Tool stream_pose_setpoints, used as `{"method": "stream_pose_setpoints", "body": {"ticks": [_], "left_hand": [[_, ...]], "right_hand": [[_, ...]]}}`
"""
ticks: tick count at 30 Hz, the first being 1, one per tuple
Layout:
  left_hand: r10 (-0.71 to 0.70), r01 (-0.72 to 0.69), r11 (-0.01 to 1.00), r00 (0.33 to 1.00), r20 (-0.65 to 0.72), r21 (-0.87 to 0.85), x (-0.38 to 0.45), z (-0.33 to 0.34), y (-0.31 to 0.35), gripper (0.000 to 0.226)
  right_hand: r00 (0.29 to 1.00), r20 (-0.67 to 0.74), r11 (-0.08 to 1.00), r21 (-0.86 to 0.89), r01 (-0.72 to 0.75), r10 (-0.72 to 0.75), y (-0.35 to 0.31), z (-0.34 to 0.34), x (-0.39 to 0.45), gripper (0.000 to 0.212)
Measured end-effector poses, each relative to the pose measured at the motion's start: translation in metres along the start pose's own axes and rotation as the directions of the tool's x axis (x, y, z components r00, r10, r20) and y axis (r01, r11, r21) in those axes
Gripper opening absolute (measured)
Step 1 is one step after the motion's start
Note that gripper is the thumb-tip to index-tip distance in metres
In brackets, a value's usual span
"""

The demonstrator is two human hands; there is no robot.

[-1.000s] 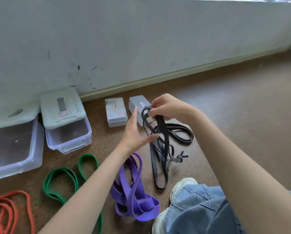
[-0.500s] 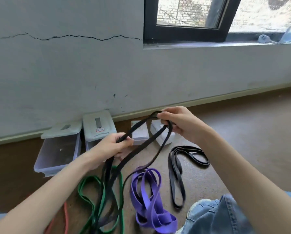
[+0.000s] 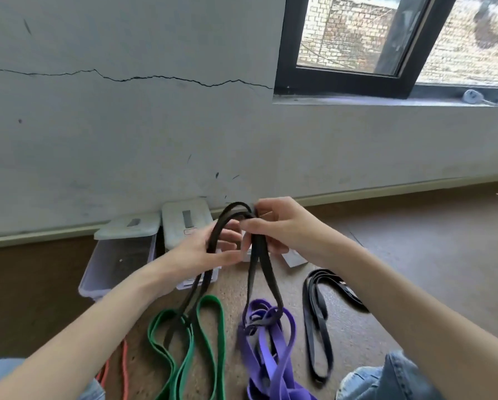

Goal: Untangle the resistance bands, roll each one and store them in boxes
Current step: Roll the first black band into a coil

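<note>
Head camera view, looking down over a person seated on the floor, denim-clad knees at the bottom corners. Nearest the viewer, four bands lie loose on the brown floor (image 3: 415, 255): a sliver of orange band (image 3: 124, 368) at lower left, a green band (image 3: 210, 327) in long open loops, a purple band (image 3: 273, 350) heaped in overlapping folds, and a second black band (image 3: 317, 321) on the right, lying well apart from the others. None of these is rolled.

Above them, both bare forearms reach forward and meet in mid-frame. The left hand (image 3: 207, 249) has its fingers curled around one side of a black band (image 3: 253, 272), and the right hand (image 3: 276, 226) pinches the top of the same band between thumb and fingers. The band arches between the two hands and hangs in long strands; its lower ends trail down over the green and purple bands, and it is hard to tell whether they are caught there or merely resting on top.

Farther back, against the base of the grey wall, stand two clear plastic boxes (image 3: 118, 264) with white lids tilted on them. Smaller boxes sit behind the hands, mostly hidden. The nearest box looks empty.

Judging by this, the task is at an early stage: one band is being worked free, and no rolled or stored band shows.
</note>
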State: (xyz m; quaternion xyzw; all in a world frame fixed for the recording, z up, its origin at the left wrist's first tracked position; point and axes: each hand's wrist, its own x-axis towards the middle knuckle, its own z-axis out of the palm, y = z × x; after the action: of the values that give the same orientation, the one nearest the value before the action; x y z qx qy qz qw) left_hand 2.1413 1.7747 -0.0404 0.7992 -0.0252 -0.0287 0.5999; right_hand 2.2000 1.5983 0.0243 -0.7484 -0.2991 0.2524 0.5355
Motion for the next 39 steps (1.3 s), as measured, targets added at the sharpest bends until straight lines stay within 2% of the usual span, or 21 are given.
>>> {"method": "stream_pose_setpoints", "body": {"ticks": [2,5,7,8,9,11,13,14,17,21,25,27,28,29,30,31,33,34,36,37,39], "left_hand": [[0.002,0.008,0.999,0.962,-0.273,0.037,0.009,0.002,0.006,0.046],[0.171,-0.08,0.983,0.736,-0.655,0.168,0.006,-0.001,0.015,0.041],[0.48,-0.227,0.864,0.639,-0.601,0.449,-0.005,0.0,0.021,0.041],[0.588,-0.29,0.783,0.634,-0.503,0.55,-0.01,0.002,0.023,0.039],[0.63,-0.351,0.738,0.665,-0.401,0.577,-0.012,0.006,0.024,0.035],[0.515,-0.384,0.821,0.817,-0.258,0.423,-0.013,0.014,0.025,0.025],[0.282,-0.261,0.952,0.951,-0.127,0.157,-0.01,0.02,0.021,0.04],[0.191,-0.185,0.98,0.979,-0.069,0.075,-0.009,0.022,0.017,0.05],[0.076,-0.072,0.996,0.994,0.082,-0.054,-0.008,0.027,0.01,0.056],[0.006,-0.008,0.999,0.999,0.032,0.048,-0.009,0.034,0.005,0.028],[-0.042,0.054,0.997,0.978,0.206,-0.054,-0.015,0.027,0.004,0.032],[-0.016,0.058,0.982,0.973,0.23,-0.178,-0.018,0.018,0.012,0.025],[0.003,0.043,0.975,0.979,0.204,-0.218,-0.019,0.011,0.016,0.018],[0.025,0.01,0.976,0.987,0.157,-0.219,-0.019,0.003,0.02,0.011],[0.051,-0.03,0.983,0.993,0.11,-0.18,-0.018,-0.005,0.024,0.007],[0.074,-0.062,0.99,0.993,0.093,-0.13,-0.017,-0.011,0.027,0.006],[0.086,-0.081,0.996,0.987,0.133,-0.043,-0.017,-0.014,0.03,0.005],[0.075,-0.075,0.997,0.982,0.17,-0.009,-0.017,-0.011,0.03,0.006],[0.044,-0.063,0.995,0.969,0.243,0.071,-0.016,-0.001,0.029,0.006],[0.025,-0.057,0.992,0.963,0.269,0.112,-0.016,0.003,0.027,0.007],[-0.012,-0.021,0.994,0.958,0.288,0.11,-0.015,0.004,0.023,0.007]], "right_hand": [[0.998,-0.068,1.0,-0.02,-0.006,0.005,-0.009,0.003,0.009,0.008],[0.983,-0.179,0.999,-0.006,0.041,-0.041,-0.018,0.004,0.02,0.013],[0.967,-0.25,0.996,0.053,0.072,-0.057,-0.023,0.003,0.025,0.015],[0.961,-0.271,0.992,0.1,0.082,-0.053,-0.026,0.001,0.027,0.015],[0.959,-0.28,0.984,0.156,0.085,-0.038,-0.028,0.0,0.028,0.015],[0.966,-0.258,0.96,0.276,0.054,0.02,-0.03,-0.001,0.028,0.017],[0.977,-0.199,0.934,0.356,-0.004,0.08,-0.028,0.0,0.024,0.017],[0.98,-0.173,0.92,0.392,-0.028,0.103,-0.026,0.0,0.022,0.019],[0.977,-0.143,0.832,0.553,-0.051,0.155,-0.022,-0.004,0.014,0.023],[0.968,-0.173,0.772,0.635,-0.031,0.181,-0.017,-0.017,0.008,0.02],[0.938,-0.279,0.718,0.694,0.048,0.207,-0.009,-0.03,0.006,0.021],[0.905,-0.361,0.785,0.617,0.05,0.226,-0.004,-0.036,0.003,0.022],[0.882,-0.415,0.886,0.464,-0.006,0.223,-0.001,-0.039,0.0,0.023],[0.861,-0.469,0.976,0.176,-0.129,0.198,0.001,-0.042,-0.003,0.027],[0.857,-0.489,0.94,-0.188,-0.283,0.16,0.004,-0.043,-0.007,0.033],[0.865,-0.483,0.767,-0.502,-0.4,0.135,0.008,-0.043,-0.011,0.041],[0.884,-0.464,0.41,-0.797,-0.444,0.056,0.011,-0.035,-0.018,0.047],[0.913,-0.408,0.383,-0.844,-0.376,-0.002,0.012,-0.028,-0.02,0.04],[0.989,-0.132,0.611,-0.778,-0.148,0.072,0.01,-0.009,-0.022,0.035],[0.985,0.047,0.767,-0.635,-0.097,0.164,0.01,0.001,-0.02,0.041],[0.936,0.241,0.863,-0.493,-0.11,0.257,0.017,0.016,-0.016,0.028]]}}
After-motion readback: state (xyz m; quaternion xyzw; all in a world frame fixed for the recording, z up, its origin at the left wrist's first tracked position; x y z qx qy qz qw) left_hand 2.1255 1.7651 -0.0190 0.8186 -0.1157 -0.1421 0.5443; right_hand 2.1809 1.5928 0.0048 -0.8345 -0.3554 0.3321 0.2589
